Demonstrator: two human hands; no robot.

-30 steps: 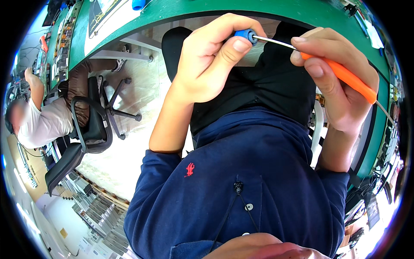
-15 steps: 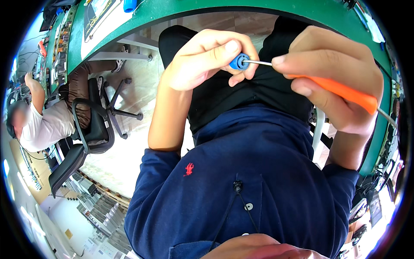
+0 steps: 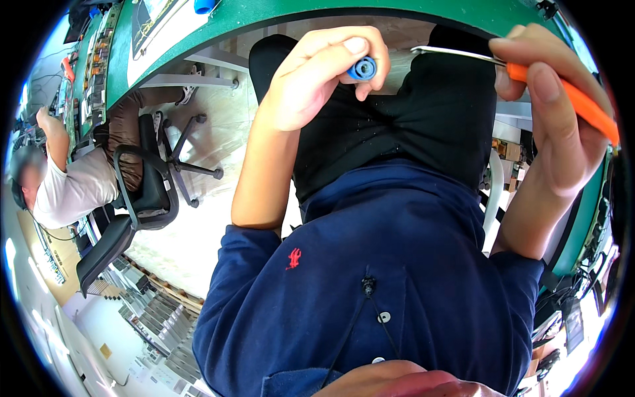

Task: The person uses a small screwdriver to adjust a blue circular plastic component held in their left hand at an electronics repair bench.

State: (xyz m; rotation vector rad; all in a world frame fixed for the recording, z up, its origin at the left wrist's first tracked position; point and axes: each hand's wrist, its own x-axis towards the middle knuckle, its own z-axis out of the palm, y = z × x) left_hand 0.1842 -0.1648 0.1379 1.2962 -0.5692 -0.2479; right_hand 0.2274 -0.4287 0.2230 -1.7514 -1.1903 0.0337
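Note:
My left hand (image 3: 324, 69) is closed around a blue cylindrical part (image 3: 362, 68), its round end with a dark central hole turned up toward me. Most of that part's length is hidden in my fingers. To the right, my right hand (image 3: 562, 99) grips an orange-handled tool (image 3: 562, 99) with a long, thin metal shaft (image 3: 456, 54). The shaft's tip points left, above my right thigh, and stands apart from the blue part. I cannot tell the tool's exact kind.
A green table edge (image 3: 297, 10) curves across the top, with another blue object (image 3: 204, 6) on it. At the left a person (image 3: 73, 192) in a white top sits by a black office chair (image 3: 145, 182). My lap (image 3: 390, 132) lies below my hands.
The tool's shaft has come out of the blue part's hole. My right hand has moved up and right with the tool; my left hand has shifted slightly up with the blue part.

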